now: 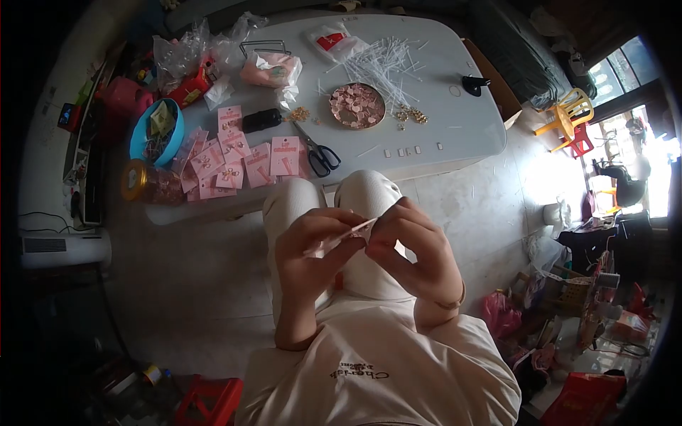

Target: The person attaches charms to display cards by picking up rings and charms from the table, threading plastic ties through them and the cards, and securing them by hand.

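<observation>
Over my lap, my left hand pinches a small pink card between thumb and fingers. Its edge faces the camera, so the printed side is mostly hidden. My right hand meets the card's right end with closed fingertips; any tiny piece between them is too small to make out. Ahead on the grey table lie several pink printed cards, some with small ornaments attached. Black-handled scissors rest just right of them. A round tray holds many small pink pieces.
White thin sticks lie heaped behind the tray. Gold beads sit to its right, near several small pale tags. A blue bowl and a gold-lidded jar stand left. A red stool is at lower left.
</observation>
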A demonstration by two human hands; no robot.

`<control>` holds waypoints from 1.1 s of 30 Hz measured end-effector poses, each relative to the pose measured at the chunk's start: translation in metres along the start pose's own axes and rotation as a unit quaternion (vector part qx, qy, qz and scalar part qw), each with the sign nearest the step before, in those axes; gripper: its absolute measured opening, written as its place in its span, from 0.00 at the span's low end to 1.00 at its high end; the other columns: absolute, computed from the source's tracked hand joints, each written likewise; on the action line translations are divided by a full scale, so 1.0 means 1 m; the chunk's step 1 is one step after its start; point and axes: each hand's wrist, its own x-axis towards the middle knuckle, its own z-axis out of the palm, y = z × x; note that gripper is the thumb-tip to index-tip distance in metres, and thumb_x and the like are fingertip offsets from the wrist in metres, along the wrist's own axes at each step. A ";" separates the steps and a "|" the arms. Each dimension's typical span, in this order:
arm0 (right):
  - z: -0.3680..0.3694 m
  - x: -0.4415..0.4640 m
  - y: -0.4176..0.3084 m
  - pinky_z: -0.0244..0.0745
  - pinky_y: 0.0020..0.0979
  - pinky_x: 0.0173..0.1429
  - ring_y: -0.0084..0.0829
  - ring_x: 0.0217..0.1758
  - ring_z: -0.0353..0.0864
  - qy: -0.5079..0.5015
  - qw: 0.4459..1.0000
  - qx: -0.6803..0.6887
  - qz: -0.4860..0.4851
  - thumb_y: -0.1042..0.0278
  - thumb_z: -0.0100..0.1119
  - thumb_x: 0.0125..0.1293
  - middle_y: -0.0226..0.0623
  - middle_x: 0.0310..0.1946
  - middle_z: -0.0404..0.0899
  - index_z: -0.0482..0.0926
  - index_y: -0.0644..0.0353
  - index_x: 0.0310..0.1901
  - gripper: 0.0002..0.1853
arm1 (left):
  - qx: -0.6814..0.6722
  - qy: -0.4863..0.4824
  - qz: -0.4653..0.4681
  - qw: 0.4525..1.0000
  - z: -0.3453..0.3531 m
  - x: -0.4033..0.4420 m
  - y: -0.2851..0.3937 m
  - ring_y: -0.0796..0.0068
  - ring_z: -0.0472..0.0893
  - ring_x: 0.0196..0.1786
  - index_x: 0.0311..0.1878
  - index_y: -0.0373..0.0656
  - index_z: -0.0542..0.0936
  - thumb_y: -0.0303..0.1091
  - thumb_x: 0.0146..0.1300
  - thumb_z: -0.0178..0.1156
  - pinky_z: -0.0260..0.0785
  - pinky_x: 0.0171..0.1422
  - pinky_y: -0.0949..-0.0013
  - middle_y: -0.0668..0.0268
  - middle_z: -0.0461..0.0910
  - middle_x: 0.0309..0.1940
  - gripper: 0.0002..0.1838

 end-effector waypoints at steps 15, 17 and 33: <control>0.010 -0.012 -0.016 0.63 0.21 0.22 0.23 0.20 0.70 0.048 0.997 -0.051 0.038 0.84 0.61 0.49 0.33 0.25 0.77 0.80 0.64 0.32 0.08 | 0.069 0.166 -0.252 0.951 -0.006 -0.006 0.021 0.77 0.78 0.31 0.33 0.36 0.81 0.28 0.48 0.66 0.72 0.43 0.74 0.65 0.81 0.33 0.09; 0.024 -0.006 -0.014 0.65 0.22 0.23 0.23 0.20 0.70 0.073 0.993 -0.065 -0.061 0.85 0.61 0.48 0.34 0.25 0.77 0.80 0.66 0.32 0.09 | 0.050 0.180 -0.249 0.950 -0.007 -0.006 0.026 0.75 0.78 0.32 0.35 0.35 0.80 0.29 0.48 0.64 0.72 0.45 0.73 0.65 0.81 0.33 0.10; 0.053 0.004 -0.028 0.75 0.20 0.27 0.24 0.23 0.77 0.143 0.957 -0.116 -0.226 0.84 0.61 0.47 0.36 0.24 0.79 0.80 0.68 0.31 0.08 | 0.009 0.198 -0.134 0.971 -0.003 -0.009 0.034 0.72 0.75 0.35 0.37 0.38 0.71 0.27 0.53 0.57 0.75 0.52 0.61 0.63 0.75 0.34 0.09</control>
